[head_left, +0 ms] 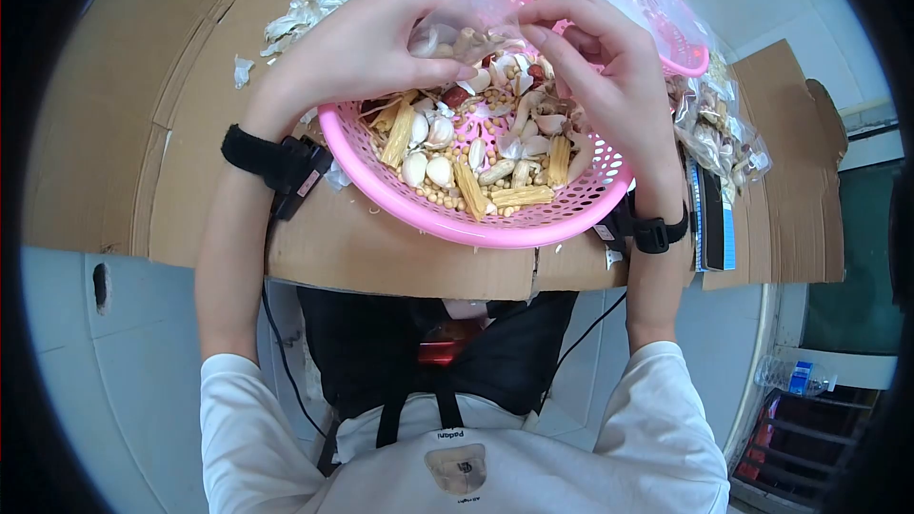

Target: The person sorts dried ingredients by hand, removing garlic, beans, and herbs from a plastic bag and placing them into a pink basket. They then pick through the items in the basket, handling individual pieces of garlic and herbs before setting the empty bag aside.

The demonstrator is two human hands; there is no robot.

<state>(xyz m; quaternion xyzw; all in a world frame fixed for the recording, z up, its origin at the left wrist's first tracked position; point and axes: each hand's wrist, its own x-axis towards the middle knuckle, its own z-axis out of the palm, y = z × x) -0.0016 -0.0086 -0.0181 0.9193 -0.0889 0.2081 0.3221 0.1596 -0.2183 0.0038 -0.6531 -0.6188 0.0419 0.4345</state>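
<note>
Over a pink perforated basket [476, 231], my left hand [381, 43] curls around a small clear plastic bag [457, 27] with pale pieces inside. The thumb and fingertips of my right hand [605, 62] pinch the bag's other edge. Below, the basket holds garlic cloves [427, 169], yellow dried sticks [522, 196], peanuts [496, 171], small round beans, pale root-like pieces [581, 157] and dark red pieces [455, 95]. Both wrists wear black straps.
Garlic skins [300, 21] lie on the cardboard-covered table [381, 262] at the back left. A second pink basket [687, 57] with clear plastic stands at the back right. Filled clear bags [724, 128] lie to the right, by a blue and black box [714, 219].
</note>
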